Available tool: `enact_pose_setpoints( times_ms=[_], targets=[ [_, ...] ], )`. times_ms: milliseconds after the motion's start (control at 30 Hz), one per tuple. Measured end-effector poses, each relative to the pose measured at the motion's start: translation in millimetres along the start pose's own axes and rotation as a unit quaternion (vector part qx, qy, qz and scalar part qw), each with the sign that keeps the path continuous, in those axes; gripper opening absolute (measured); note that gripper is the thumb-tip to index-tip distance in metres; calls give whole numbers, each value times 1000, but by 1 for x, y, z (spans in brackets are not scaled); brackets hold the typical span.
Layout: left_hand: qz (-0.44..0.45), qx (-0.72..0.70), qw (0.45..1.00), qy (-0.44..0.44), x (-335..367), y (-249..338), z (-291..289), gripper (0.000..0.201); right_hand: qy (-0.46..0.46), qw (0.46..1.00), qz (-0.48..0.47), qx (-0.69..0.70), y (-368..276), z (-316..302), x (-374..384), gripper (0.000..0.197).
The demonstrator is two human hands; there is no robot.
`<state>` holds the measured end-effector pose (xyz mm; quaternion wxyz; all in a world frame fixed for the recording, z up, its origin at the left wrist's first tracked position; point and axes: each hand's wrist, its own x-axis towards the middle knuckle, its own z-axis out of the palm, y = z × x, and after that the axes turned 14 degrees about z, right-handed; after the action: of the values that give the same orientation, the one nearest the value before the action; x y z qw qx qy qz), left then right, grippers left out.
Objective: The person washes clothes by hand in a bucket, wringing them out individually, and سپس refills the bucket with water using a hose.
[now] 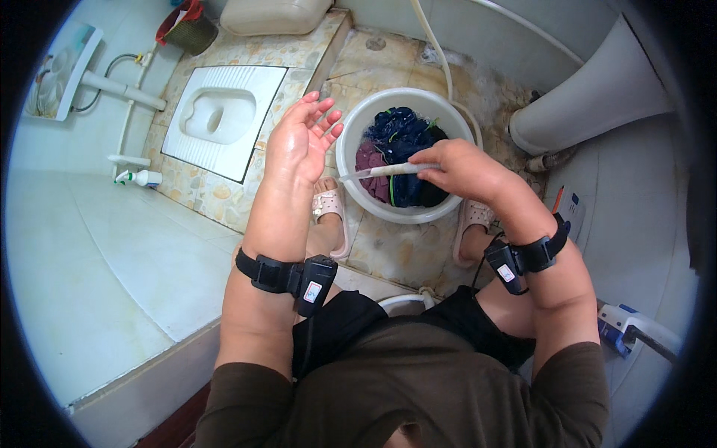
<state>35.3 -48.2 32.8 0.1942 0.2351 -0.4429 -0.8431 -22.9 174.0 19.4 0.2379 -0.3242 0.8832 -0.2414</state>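
A white round basin point(347, 187) stands on the floor between my feet. Wet laundry fills it: dark blue clothes point(403, 133) and a purple cloth point(370, 158). Over the basin, my right hand point(463, 170) grips a pale hose point(396, 169), its end pointing left. What looks like clear water shows at that end. My left hand point(305, 138) is raised beside the basin's left rim, wet, palm turned up, fingers spread and holding nothing. More of the hose point(435, 45) runs down from the back wall and curves behind the basin toward my right hand.
A white squat toilet point(218, 119) lies in the tiled floor at left. Further back is a red-lined bin point(187, 30). A spray bottle point(140, 178) stands by the left wall. At right, a white pedestal point(590, 93) rises near the basin. My pink clogs point(332, 213) flank it.
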Motion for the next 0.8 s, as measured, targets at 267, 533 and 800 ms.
enact_pose_setpoints(
  times_ms=[267,533,800],
  targets=[
    [1,6,1000,-1,0,0,3,21,-124,992,-10,16,-7,13,-1,23],
    [-6,-3,1000,-5,1,-1,-1,22,-187,976,83,-79,-1,5,-13,23],
    [-1,-14,1000,-16,2,5,1,22,-175,899,247,-317,72,3,-32,18]
  ],
)
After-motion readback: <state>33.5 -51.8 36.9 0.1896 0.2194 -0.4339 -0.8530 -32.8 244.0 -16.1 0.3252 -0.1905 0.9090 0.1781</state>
